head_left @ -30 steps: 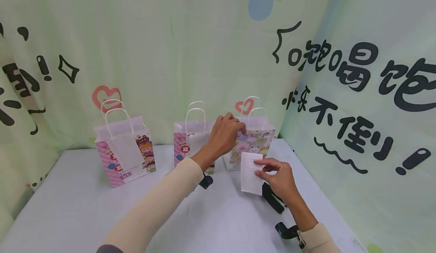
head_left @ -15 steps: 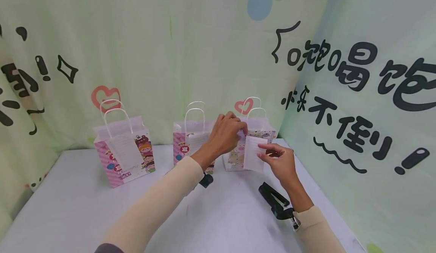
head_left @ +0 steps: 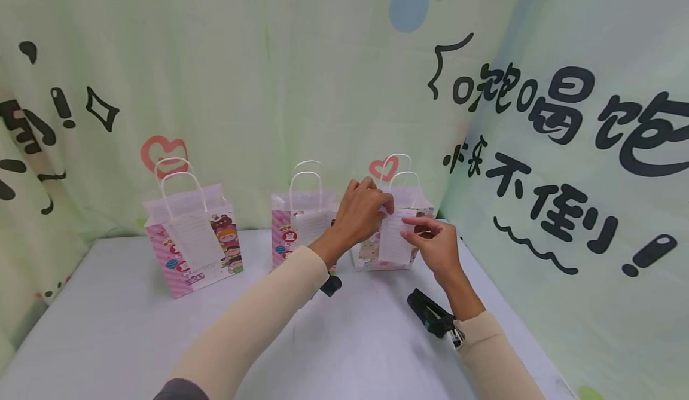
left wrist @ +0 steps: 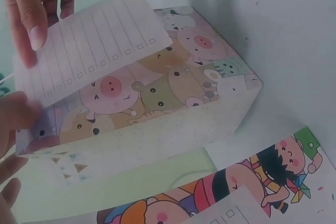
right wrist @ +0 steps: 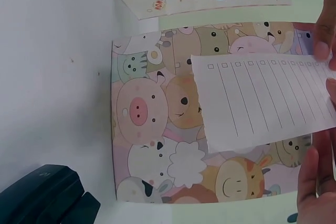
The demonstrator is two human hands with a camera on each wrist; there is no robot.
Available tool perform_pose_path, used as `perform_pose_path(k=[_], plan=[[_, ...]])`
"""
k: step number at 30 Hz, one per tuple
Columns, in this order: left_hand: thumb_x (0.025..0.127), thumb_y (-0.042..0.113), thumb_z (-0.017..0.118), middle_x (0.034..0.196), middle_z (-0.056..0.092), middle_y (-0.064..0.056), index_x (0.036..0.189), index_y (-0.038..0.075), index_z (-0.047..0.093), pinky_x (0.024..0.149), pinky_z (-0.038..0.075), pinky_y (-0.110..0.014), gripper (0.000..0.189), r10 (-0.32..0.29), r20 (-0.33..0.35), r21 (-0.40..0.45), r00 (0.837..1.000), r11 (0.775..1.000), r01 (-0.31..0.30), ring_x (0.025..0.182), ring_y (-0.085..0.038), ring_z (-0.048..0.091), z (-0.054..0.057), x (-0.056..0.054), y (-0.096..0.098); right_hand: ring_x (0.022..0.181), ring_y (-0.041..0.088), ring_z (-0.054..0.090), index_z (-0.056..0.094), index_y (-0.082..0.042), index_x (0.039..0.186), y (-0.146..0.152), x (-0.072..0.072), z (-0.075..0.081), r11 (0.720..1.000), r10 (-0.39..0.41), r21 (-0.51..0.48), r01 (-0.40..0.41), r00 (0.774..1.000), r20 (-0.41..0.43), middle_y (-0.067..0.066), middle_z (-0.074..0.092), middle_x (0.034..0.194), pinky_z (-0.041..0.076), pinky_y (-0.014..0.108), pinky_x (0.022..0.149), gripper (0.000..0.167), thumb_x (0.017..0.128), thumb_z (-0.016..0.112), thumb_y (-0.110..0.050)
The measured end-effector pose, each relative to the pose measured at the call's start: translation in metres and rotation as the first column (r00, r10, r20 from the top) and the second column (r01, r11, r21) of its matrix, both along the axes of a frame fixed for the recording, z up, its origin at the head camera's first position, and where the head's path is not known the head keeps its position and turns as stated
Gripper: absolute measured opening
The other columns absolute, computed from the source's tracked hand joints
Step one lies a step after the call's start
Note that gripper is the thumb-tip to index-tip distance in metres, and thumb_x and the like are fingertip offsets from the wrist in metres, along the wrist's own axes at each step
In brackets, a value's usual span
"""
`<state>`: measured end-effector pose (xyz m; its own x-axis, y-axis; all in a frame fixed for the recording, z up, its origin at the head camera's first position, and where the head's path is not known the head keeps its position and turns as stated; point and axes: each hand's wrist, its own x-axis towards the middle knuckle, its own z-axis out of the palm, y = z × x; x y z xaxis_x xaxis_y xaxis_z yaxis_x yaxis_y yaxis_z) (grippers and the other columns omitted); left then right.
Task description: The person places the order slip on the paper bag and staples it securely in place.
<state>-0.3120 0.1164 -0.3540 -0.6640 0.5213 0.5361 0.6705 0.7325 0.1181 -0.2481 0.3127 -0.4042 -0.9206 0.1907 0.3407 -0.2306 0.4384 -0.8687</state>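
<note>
A lined paper sheet with small checkboxes [right wrist: 257, 98] lies over the front of a paper bag printed with cartoon animals [right wrist: 139, 93], at the right of the row. My right hand [head_left: 436, 247] pinches the sheet near its upper right edge. At the bag's top rim, my left hand [head_left: 362, 211] grips the bag, its thumb at the sheet's upper corner and the other fingers behind the rim. Seen from the left wrist, the sheet's lower edge tilts slightly away from the bag front. A black stapler [head_left: 427, 311] lies on the table below my right hand.
Two pink cartoon bags, one at the left [head_left: 168, 268] and one in the middle [head_left: 281, 235], stand upright with similar lined sheets on their fronts. The white table [head_left: 134, 340] meets a printed curtain [head_left: 242, 89] at the back and right.
My right hand has brought the sheet up from above the table onto the animal bag's front, then a little left to the left hand's fingertips. The left hand stays at the bag's rim.
</note>
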Motion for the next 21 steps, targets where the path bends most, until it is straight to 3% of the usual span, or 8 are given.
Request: perform_pose_path(k=[10,16,21], plan=[[0.099,0.025,0.076,0.095,0.082,0.008,0.100,0.028,0.083,0.090,0.041,-0.031,0.008,-0.013,-0.039,0.041,0.999,0.999,0.014,0.095,-0.014,0.052,-0.003,-0.001,0.001,0.096,0.022,0.061,0.079,-0.010,0.124,0.001,-0.001,-0.001,0.999,-0.027,0.027,0.028,1.000,-0.005,0.014,0.067,0.118,0.057,0.020,0.076,0.031,0.095,0.082,-0.021],[0.100,0.026,0.075,0.095,0.082,0.009,0.100,0.028,0.084,0.089,0.041,-0.030,0.009,-0.017,-0.044,0.040,0.999,0.999,0.019,0.094,-0.013,0.052,-0.004,-0.002,0.001,0.103,0.022,0.063,0.077,-0.013,0.124,0.006,0.009,-0.005,0.992,-0.094,0.086,0.094,0.996,0.004,0.011,0.070,0.124,0.051,0.015,0.083,0.030,0.096,0.081,-0.023],[0.100,0.026,0.075,0.094,0.081,0.008,0.099,0.028,0.084,0.088,0.040,-0.030,0.009,-0.020,-0.039,0.042,0.999,0.999,0.022,0.094,-0.013,0.051,-0.004,-0.002,0.003,0.107,0.025,0.063,0.075,-0.014,0.126,0.013,0.019,-0.008,0.981,-0.099,0.173,0.093,0.995,0.029,0.012,0.070,0.128,0.049,0.019,0.090,0.032,0.096,0.081,-0.023]])
